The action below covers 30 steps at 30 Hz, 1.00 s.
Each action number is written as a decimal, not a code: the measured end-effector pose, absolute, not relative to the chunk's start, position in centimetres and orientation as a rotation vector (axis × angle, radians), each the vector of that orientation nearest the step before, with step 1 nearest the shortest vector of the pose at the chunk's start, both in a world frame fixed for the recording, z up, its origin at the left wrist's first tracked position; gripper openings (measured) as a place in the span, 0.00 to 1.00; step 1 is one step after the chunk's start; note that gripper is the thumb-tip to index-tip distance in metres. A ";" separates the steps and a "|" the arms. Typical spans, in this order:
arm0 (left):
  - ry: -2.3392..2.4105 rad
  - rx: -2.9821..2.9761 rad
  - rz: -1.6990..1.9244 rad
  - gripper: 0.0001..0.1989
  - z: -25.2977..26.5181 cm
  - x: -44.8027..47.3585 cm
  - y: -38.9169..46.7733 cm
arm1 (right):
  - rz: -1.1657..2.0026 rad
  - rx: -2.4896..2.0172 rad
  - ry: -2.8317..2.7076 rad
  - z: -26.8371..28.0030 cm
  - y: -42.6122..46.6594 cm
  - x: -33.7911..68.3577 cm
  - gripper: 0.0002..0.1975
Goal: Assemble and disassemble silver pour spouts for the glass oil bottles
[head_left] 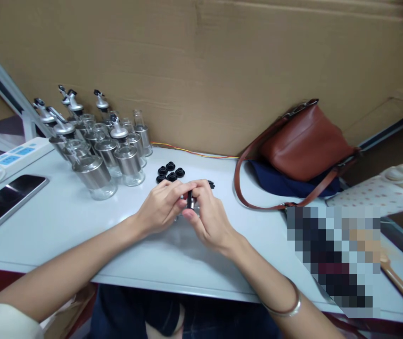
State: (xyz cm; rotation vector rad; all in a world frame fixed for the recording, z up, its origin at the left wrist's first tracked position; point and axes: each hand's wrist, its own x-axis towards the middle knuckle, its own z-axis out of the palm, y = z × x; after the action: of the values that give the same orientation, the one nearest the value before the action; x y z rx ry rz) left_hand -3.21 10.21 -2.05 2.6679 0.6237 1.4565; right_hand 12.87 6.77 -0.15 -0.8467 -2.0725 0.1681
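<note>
In front of me, both hands come together over the table around a small black-and-silver piece (190, 200), mostly covered by fingers. My left hand (162, 207) is closed on its left side, and my right hand (210, 216) pinches it between thumb and fingers. Something shiny shows partly beneath the hands, too hidden to name. Just beyond the fingers lie several black ribbed stoppers (170, 166). Some thin black pieces (211, 184) stick out behind my right hand. Left of them stand several glass bottles with metal sleeves (93, 172), some topped with silver pourer spouts (119, 132).
A phone (10, 202) and a white power strip (13, 157) lie at the left. To the right is a brown leather bag (303, 143) on dark blue cloth, its strap looping onto the table. A cardboard wall (194, 75) closes the back, with thin wires (194, 153) along its foot.
</note>
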 end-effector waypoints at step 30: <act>0.848 2.249 1.124 0.13 -1.7 -3.1 9.0 | -0.110 -0.618 -2.124 -0.2 7.7 13.5 0.18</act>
State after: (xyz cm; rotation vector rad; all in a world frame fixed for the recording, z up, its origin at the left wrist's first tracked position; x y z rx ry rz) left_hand -3.10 9.01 -1.71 2.2490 0.8483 1.1235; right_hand 13.49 7.73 -0.15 -0.6179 -2.1244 -0.1097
